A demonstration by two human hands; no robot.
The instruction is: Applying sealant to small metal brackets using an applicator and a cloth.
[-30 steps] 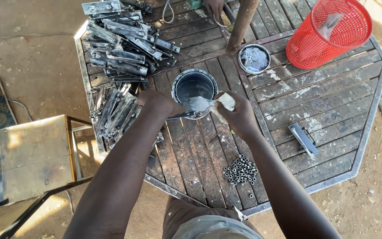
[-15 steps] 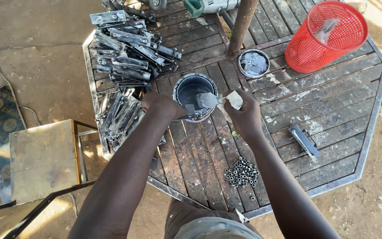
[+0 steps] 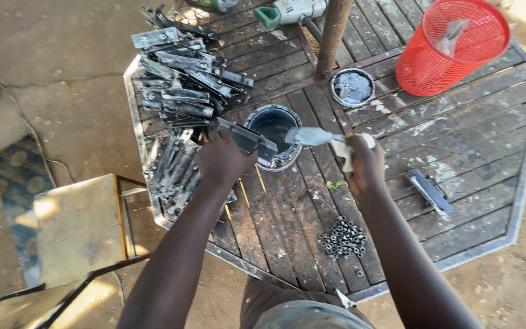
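Your left hand [image 3: 223,161] clamps a flat grey metal bracket [image 3: 248,139] at centre frame, holding it over the open paint can [image 3: 273,126] so drips fall inside. Your right hand [image 3: 365,167] grips a loaded paintbrush [image 3: 315,136], wrapped in a rag, tip toward the bracket. Finished pieces [image 3: 184,91] lie stacked at upper left, apart from the nuts [image 3: 342,236] at lower centre.
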